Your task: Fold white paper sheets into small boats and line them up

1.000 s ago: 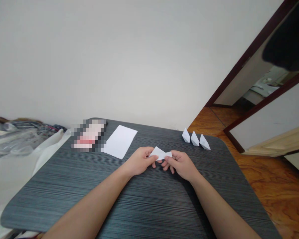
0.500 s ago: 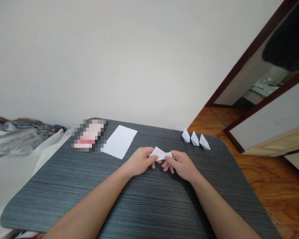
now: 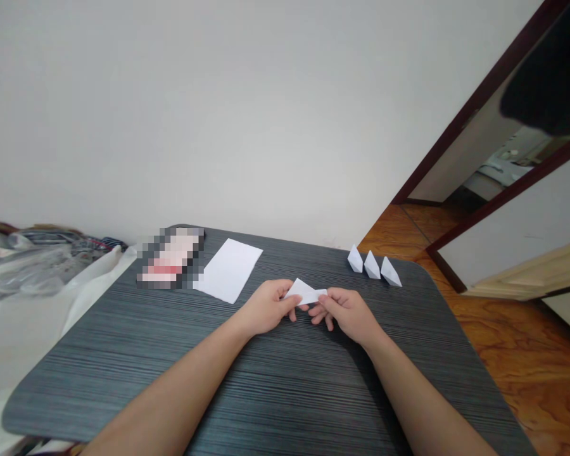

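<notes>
One folded paper (image 3: 304, 293), pinched at both ends

Two bare hands in view, both on the same single piece. Left hand (image 3: 265, 307): gripping the left end, thumb on top, fingers bent underneath. Right hand (image 3: 354, 313): gripping the right end with thumb on top, remaining fingers loosely curled below. Folded paper white, raised to a point near the left thumb, narrower toward the right. Located over the middle of the table (image 3: 285, 392); cannot tell whether touching it.

To the right and farther back: three paper boats (image 3: 372, 266), small, white, pointed, side by side in one slanting row near the far right corner. To the left: one flat white paper (image 3: 230, 271), well apart from the boats; cannot tell if single sheet or stack. Just beside it, farther left: one pixelated item (image 3: 170, 258), dark-edged with pink and red; cannot identify.

Beyond the table's far edge, one pale wall (image 3: 266, 114). Off the left side, clear plastic (image 3: 33, 272) in a heap, count unclear.
</notes>
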Demonstrator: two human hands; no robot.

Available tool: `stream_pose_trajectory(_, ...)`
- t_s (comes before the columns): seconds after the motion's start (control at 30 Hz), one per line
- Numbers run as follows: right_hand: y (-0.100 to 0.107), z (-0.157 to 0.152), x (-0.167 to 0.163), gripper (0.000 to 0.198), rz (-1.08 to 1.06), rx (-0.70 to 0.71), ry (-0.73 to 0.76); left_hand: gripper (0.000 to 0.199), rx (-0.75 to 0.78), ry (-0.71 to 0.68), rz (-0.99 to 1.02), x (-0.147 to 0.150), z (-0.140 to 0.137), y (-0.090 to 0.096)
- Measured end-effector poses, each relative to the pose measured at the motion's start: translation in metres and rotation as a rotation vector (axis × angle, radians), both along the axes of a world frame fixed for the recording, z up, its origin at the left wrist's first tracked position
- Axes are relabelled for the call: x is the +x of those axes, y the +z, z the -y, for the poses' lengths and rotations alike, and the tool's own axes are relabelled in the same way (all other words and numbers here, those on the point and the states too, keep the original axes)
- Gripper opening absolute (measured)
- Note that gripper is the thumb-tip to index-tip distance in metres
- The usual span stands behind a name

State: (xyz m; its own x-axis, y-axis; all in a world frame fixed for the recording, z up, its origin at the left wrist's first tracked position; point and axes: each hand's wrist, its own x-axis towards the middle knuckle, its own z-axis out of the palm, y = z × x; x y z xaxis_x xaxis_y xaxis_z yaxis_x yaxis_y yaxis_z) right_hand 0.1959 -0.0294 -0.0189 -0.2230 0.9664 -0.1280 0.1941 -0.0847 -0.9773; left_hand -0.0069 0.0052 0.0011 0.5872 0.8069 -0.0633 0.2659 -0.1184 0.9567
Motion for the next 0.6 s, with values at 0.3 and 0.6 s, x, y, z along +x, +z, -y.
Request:
stream_pose_trajectory(0.3, 0.0012, 0.0016, -0.0019, 0.028, 0.033, 0.015, 0.062, 0.022, 0.024, -0.035, -0.023, -0.0011, 0.0006, 0.0008)
stream_pose_trajectory(0.6, 0.0033, 0.0017, -0.0042, 0.023, 0.036, 0.007, 0.081, 0.021, 0.026, -0.061, -0.02, -0.001, 0.0005, 0.0)
